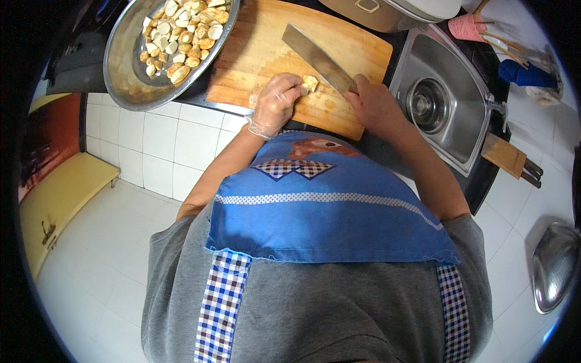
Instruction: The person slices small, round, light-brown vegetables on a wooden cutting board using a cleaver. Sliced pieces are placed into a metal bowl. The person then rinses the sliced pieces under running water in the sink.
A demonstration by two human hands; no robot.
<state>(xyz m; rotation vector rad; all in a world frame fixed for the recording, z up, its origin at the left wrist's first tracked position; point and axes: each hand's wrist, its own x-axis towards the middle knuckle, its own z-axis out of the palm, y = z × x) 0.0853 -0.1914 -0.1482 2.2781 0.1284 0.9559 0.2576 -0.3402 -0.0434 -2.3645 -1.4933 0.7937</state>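
Observation:
My left hand [277, 102], in a clear plastic glove, pinches a small piece of peeled root vegetable [310, 83] on the wooden cutting board [363, 45]. My bare right hand [374, 102] grips the handle of a cleaver [317, 59]. The blade slants up and to the left across the board, a little to the right of the piece, apart from it. At the board's left stands a large stainless steel bowl [113, 68] with many cut, pale and brownish vegetable chunks [181, 38]. Wet patches mark the board near my hands.
A stainless steel sink [458, 140] lies to the right of the board. Beyond the board stands a lidded container [381, 16]. A knife holder [504, 155] with dark-handled tools hangs at the right, and a pink holder [466, 28] with sticks is at the upper right.

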